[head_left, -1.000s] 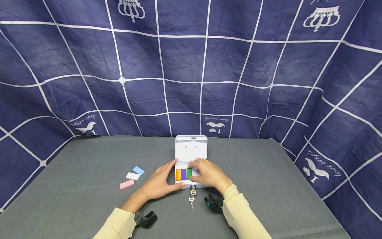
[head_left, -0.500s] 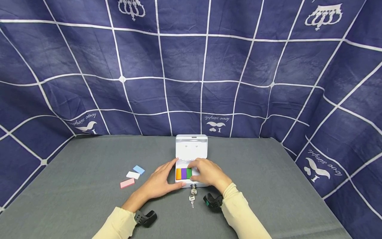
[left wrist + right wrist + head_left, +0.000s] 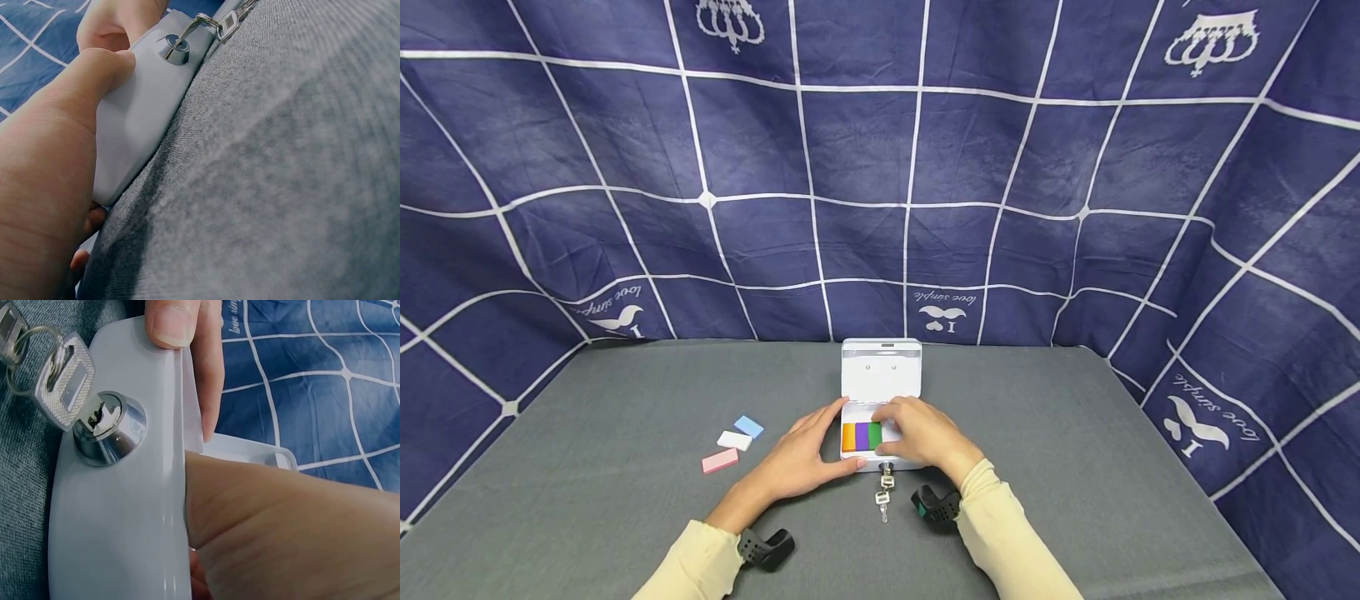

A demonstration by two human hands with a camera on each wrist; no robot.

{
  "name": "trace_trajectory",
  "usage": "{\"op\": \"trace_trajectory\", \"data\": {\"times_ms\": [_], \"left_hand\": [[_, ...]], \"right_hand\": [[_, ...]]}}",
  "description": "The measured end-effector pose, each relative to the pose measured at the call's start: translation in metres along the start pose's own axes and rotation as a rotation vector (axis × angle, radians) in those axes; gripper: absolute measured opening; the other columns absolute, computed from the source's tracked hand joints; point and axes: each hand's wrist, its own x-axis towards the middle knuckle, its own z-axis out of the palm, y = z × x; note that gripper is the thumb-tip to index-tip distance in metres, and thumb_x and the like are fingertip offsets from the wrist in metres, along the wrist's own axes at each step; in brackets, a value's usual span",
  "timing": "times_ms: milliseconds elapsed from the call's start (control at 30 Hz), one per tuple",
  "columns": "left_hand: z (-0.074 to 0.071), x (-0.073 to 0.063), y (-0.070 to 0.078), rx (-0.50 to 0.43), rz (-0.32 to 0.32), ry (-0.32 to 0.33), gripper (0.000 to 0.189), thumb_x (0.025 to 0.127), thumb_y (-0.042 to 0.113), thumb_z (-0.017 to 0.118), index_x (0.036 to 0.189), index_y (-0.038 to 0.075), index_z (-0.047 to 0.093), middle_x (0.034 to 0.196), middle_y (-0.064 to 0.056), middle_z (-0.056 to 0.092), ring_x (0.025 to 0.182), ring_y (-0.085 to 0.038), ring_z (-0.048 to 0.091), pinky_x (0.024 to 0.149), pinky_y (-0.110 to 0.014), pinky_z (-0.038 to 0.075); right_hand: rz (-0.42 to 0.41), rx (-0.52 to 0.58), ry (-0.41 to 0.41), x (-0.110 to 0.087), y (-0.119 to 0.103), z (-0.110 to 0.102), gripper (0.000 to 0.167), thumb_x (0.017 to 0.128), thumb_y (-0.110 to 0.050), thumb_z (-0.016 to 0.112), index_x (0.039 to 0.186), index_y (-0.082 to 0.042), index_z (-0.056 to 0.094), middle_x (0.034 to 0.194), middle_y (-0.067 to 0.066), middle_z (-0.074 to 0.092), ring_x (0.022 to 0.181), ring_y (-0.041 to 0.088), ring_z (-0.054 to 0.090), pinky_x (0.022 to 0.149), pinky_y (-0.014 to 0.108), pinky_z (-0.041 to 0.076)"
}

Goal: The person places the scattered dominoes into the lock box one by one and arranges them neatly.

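Note:
A white lock box [image 3: 850, 412] stands with its lid [image 3: 881, 371] raised at the back. Inside, orange [image 3: 848, 437], purple [image 3: 862, 437] and green [image 3: 875, 436] rectangular blocks lie side by side at the left. My left hand [image 3: 801, 454] grips the box's left side, thumb on the front rim, fingers along the side wall. My right hand [image 3: 925, 433] reaches into the box, with thumb and index finger at the two ends of the green block. Its other fingers are hidden. Keys [image 3: 65, 381] hang on a ring from the front lock [image 3: 109, 428].
Pink [image 3: 720, 460], white [image 3: 734, 440] and blue [image 3: 748, 427] flat blocks lie on the grey cloth-covered table [image 3: 625, 467], left of the left hand. A navy curtain [image 3: 865, 167] with white lines rises behind the table. Black bands [image 3: 766, 550] sit at both wrists.

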Motion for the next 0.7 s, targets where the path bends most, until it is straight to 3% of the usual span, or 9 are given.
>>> {"op": "trace_trajectory", "data": {"times_ms": [333, 700], "left_hand": [[0.001, -0.001, -0.001, 0.005, 0.007, 0.006, 0.098, 0.079, 0.069, 0.067, 0.155, 0.019, 0.032, 0.149, -0.006, 0.046, 0.136, -0.03, 0.041, 0.109, -0.052, 0.033], [0.0, -0.001, 0.0, -0.001, 0.012, 0.015, 0.098, 0.079, 0.069, 0.067, 0.155, 0.017, 0.033, 0.147, -0.007, 0.048, 0.136, -0.03, 0.041, 0.109, -0.052, 0.033]], "right_hand": [[-0.008, 0.038, 0.054, -0.002, 0.005, 0.007, 0.038, 0.083, -0.03, 0.08, 0.115, -0.011, 0.071, 0.102, 0.001, 0.067, 0.087, 0.013, 0.057, 0.078, 0.033, 0.05], [-0.063, 0.134, 0.297, -0.008, 0.016, 0.027, 0.045, 0.086, -0.05, 0.073, 0.12, -0.02, 0.07, 0.113, -0.01, 0.064, 0.111, 0.009, 0.056, 0.097, 0.035, 0.046]]}}
